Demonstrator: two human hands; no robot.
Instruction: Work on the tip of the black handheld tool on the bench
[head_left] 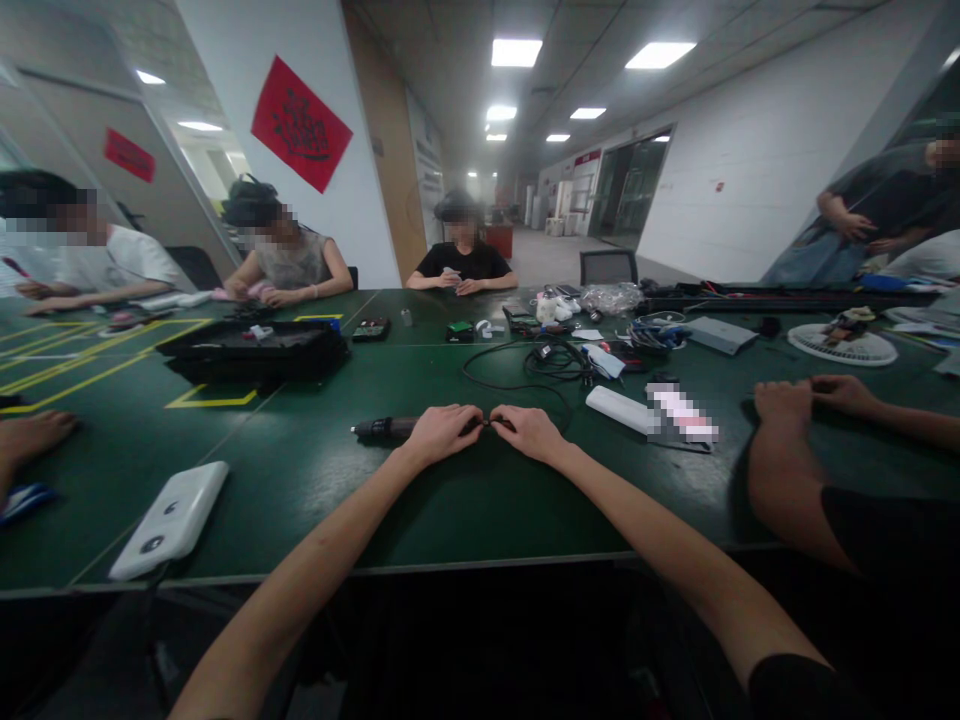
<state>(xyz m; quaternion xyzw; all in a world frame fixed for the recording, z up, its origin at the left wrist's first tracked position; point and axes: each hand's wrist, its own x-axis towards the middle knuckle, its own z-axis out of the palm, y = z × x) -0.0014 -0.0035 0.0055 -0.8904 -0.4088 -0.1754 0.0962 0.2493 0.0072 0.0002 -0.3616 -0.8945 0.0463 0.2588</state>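
Thumb and fingertips come together on the wearer's left hand (448,433) and right hand (529,433), almost meeting, each closed on a small dark piece (487,423) between them; it is too small for me to make out. Just left of that, a dark power tool (394,429) lies on the green table (480,520), its narrow nose pointing left and its other end hidden behind the left hand, so I cannot tell whether that palm touches it. Beyond the right hand a black cable (556,362) lies in loose coils, and to the right of it rests a long white case (621,409). Nearer the table's front edge, on the left, sits a white box with two round dark spots (171,522). At the far right, a co-worker's hands (784,402) are near the tabletop too.
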